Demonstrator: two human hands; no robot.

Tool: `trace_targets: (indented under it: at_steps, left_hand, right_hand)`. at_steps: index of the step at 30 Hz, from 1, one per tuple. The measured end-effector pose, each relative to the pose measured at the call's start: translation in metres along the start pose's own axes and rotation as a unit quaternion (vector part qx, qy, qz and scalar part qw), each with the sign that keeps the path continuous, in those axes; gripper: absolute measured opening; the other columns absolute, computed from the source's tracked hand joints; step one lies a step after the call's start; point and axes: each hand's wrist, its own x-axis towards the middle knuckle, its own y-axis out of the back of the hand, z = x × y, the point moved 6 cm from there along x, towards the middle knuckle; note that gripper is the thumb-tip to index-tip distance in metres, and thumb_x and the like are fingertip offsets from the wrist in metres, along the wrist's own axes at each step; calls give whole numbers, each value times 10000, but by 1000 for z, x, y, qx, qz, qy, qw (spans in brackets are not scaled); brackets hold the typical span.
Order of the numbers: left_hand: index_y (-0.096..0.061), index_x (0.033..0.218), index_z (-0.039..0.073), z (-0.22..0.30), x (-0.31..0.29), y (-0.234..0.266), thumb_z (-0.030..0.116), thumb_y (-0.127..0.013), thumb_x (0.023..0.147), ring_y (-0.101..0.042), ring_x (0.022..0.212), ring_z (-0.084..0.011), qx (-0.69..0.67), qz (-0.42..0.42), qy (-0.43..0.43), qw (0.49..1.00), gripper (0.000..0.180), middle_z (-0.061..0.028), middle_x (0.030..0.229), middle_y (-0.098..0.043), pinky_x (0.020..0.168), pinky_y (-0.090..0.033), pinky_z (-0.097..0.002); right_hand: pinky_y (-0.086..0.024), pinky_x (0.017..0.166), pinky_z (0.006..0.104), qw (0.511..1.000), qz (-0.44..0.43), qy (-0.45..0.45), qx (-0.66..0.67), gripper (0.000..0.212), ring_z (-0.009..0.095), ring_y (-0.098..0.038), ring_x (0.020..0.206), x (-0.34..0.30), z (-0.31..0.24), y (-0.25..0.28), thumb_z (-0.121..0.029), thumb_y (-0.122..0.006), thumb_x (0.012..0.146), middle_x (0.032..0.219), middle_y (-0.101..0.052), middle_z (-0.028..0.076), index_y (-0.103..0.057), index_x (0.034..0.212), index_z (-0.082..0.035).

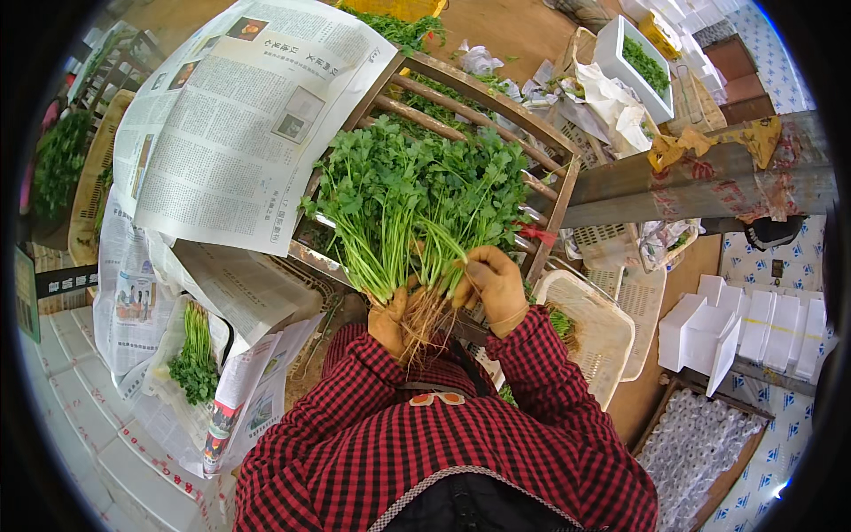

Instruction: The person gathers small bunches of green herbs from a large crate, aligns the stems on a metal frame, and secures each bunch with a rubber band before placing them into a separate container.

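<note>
Left hand (390,321) and right hand (493,282) both gripping coriander bunch (417,191) at roots; bundling underway over wooden crate (554,191), one wrapped bunch (193,355) already lying on newspaper (133,301).

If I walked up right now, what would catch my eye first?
Most likely the big bunch of leafy green herbs at centre, gripped at its pale roots by the left hand and right hand, both in red-checked sleeves. Next, the large open newspaper spread at upper left, and the wooden crate behind the herbs.
</note>
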Motion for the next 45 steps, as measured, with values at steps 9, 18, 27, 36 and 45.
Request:
trace_targets:
  at_steps: [9, 18, 27, 36, 45]
  left_hand:
    - [-471, 1420, -68, -17, 15, 32, 328, -700, 980, -657, 1161, -315, -97, -55, -19, 994, 634, -218, 1355, -606, 917, -604, -425]
    - [-628, 1260, -13, -2, 12, 23, -1, -619, 978, -731, 902, -242, 309, -73, -170, 933, 282, -148, 1113, -719, 709, -633, -355]
    - [-611, 1290, -51, 4, 2, 0, -87, -590, 957, -716, 1019, -282, 69, 7, 5, 998, 335, -180, 1209, -696, 839, -630, -394]
    - [-625, 1275, -44, -14, 20, 25, -35, -597, 985, -724, 984, -266, 164, -21, -51, 985, 291, -176, 1192, -704, 823, -626, -377]
    - [-642, 1257, -25, 1, 6, 3, -5, -644, 954, -724, 926, -253, 172, 33, 5, 985, 304, -146, 1122, -719, 752, -621, -373]
  right_hand:
    - [-588, 710, 335, 899, 54, 224, -373, 179, 246, -742, 789, -5, -3, -20, -175, -662, 931, 1024, -732, 138, -654, 1049, -41]
    - [-579, 793, 401, 826, 71, 187, -527, 443, 327, -719, 922, 7, -7, -38, -386, -821, 821, 1109, -704, 139, -672, 1114, -90]
    - [-574, 698, 420, 803, 109, 280, -515, 100, 338, -705, 777, 0, -104, 7, -170, -715, 834, 859, -704, 116, -691, 918, -121]
    - [-563, 851, 452, 547, 446, 403, -583, 361, 370, -697, 978, 45, -312, 81, -356, -666, 929, 1074, -722, 142, -672, 1249, -189]
    - [-568, 817, 445, 827, 3, -61, -559, 713, 350, -726, 860, 16, -31, 35, -722, -583, 899, 869, -740, 192, -745, 1002, -35]
